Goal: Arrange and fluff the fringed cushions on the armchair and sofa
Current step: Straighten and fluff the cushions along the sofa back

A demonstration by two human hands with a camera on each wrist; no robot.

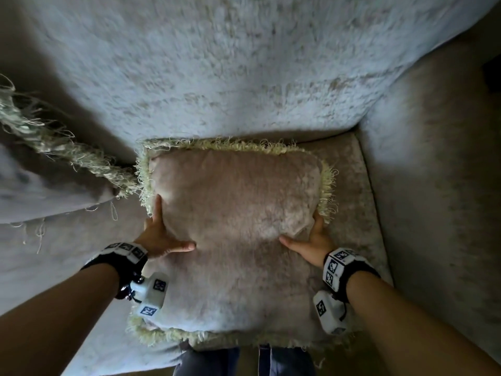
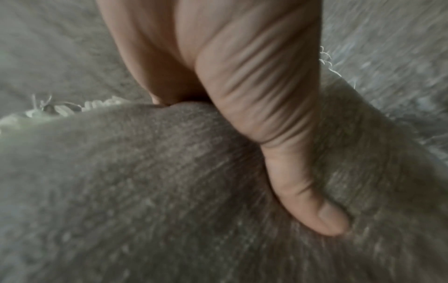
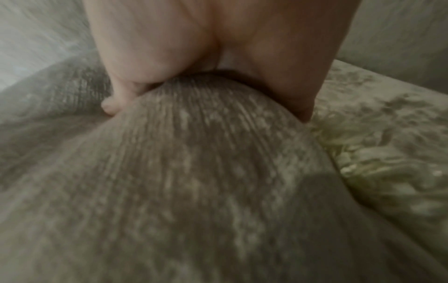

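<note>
The fringed cushion (image 1: pixel 238 213) is lying on the armchair seat (image 1: pixel 360 213), its far edge touching the backrest (image 1: pixel 244 63). The left hand (image 1: pixel 160 234) and right hand (image 1: pixel 311 240) are gripping its sides, thumbs on top, probably to plump it. Open seat is showing to its right.

Grey-beige armchair seat (image 1: pixel 352 185) under one fringed cushion (image 1: pixel 235 213).

Two fringed cushions (image 1: pixel 233 213) (image 1: pixel 40 169), two hands (image 1: pixel 160 234) (image 1: pixel 311 240), one armchair (image 1: pixel 433 158)
</note>
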